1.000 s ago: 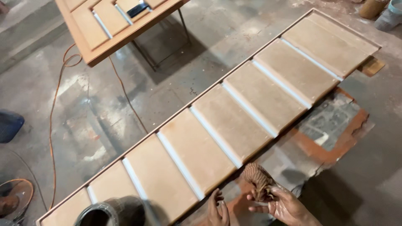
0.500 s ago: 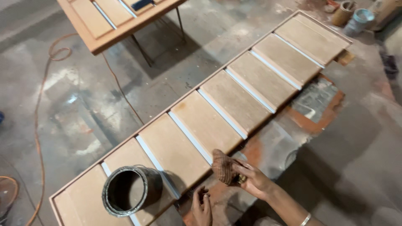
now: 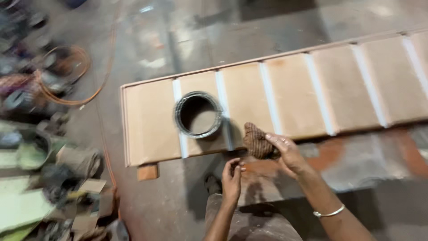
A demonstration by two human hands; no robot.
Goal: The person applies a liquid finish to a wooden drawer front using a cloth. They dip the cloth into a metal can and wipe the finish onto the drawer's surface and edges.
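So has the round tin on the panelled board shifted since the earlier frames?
No. The round tin sits on the second tape strip from the panelled board's end, as half a second ago; only the camera swung.

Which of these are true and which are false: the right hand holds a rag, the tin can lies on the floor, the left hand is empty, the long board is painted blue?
1. The right hand holds a brown rag. True.
2. The tin can lies on the floor. False: it stands on the long board.
3. The left hand is empty. True.
4. The long board is painted blue. False: it is tan with pale strips across it.
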